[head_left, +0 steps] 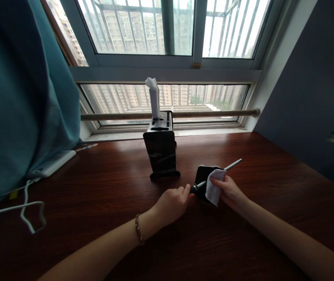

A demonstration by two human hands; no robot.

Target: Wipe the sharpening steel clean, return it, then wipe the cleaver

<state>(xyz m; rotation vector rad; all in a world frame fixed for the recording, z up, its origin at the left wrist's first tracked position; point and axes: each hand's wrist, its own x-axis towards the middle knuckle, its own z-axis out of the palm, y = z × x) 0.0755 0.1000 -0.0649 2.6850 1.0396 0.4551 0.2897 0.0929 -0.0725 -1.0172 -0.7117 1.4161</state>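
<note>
My left hand (174,203) is closed round the black handle (194,189) of a slim, silver-white rod (233,164). The rod slants up to the right and tapers to a narrow tip. Between finger and thumb, my right hand (228,188) pinches a white cloth or tissue (214,191) that is folded over the middle of the rod and hides that stretch. Behind the rod shows a flat black square piece (204,171) with a pale top edge. I cannot tell what it is, or whether either hand holds it.
A black tissue box (161,152) with a white tissue (154,97) sticking up stands beyond my hands on the brown wooden table (108,195). At the left lie a white power strip (54,163) and a white cable (26,205), beside a blue curtain (58,97). A window is behind.
</note>
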